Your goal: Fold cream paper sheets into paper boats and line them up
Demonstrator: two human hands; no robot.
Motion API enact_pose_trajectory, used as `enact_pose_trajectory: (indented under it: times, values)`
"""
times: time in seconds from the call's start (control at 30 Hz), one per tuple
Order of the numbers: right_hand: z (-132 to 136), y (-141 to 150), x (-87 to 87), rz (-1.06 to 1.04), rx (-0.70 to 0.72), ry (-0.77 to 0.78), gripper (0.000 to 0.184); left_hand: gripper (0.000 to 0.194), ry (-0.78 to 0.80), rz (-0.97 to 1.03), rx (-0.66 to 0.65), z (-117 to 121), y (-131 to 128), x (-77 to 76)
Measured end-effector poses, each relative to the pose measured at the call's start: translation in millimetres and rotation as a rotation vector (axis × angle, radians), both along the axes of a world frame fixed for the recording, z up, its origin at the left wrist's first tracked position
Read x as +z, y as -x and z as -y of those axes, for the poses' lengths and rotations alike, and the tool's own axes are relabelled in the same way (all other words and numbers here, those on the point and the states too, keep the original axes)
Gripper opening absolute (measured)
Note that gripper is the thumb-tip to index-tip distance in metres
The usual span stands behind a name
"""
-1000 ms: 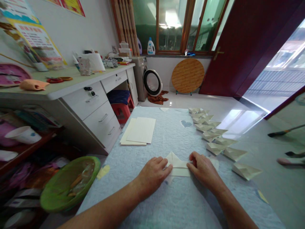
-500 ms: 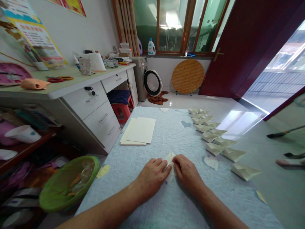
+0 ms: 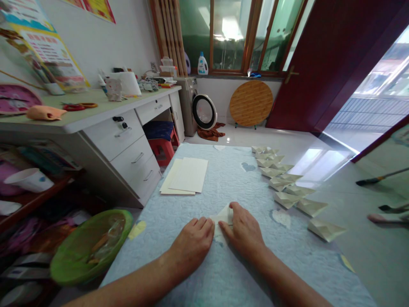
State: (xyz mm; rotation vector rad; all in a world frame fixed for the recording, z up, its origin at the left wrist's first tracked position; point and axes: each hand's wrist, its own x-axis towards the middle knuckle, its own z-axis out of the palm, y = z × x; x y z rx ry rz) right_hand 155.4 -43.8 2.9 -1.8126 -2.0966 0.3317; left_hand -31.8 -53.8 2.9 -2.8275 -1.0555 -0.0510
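Note:
A small folded piece of cream paper (image 3: 223, 215) lies on the pale blue quilted mat (image 3: 223, 179). Both hands press on it. My left hand (image 3: 191, 245) lies flat with its fingertips on the paper's left edge. My right hand (image 3: 244, 232) covers the paper's right part, fingers flat and pressed down. Only a pointed corner of the paper shows between the hands.
A stack of cream sheets (image 3: 187, 175) lies farther up the mat on the left. Several finished folded paper boats (image 3: 289, 189) line the mat's right edge. A green basin (image 3: 91, 245) sits at the left, beside a white desk with drawers (image 3: 128, 140).
My right hand slid left across the paper, folding it over, so the wide folded shape is now narrow. Both hands shifted slightly left and nearer to me.

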Motion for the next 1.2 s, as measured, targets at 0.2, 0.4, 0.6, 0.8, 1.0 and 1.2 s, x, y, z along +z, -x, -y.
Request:
enact_pose_trajectory:
  times: [0.2, 0.4, 0.6, 0.8, 1.0, 1.2]
  values:
    - [-2, -12, 2.1, 0.087, -0.02, -0.025, 0.063, 0.034, -0.013, -0.019, 0.021, 1, -2, -3.4]
    - [-3, -45, -0.3, 0.149, -0.094, 0.004, 0.073, 0.031, 0.03, -0.04, 0.048, 2, 0, -1.1]
    - [-4, -65, -2.1, 0.154, -0.073, 0.078, 0.072, 0.03, 0.06, -0.053, 0.034, 1, 3, 0.9]
    - [-10, -80, -0.6, 0.119, -0.03, 0.151, 0.074, 0.029, 0.124, -0.043, 0.059, -5, 3, 5.5]
    - [-11, -78, 3.4, -0.082, 0.073, 0.075, 0.043, 0.015, 0.262, -0.009, 0.144, -15, -2, 29.4]
    - [-10, -52, 1.2, -0.035, 0.058, 0.011, 0.02, 0.018, 0.31, 0.01, 0.263, -33, -20, 45.1]
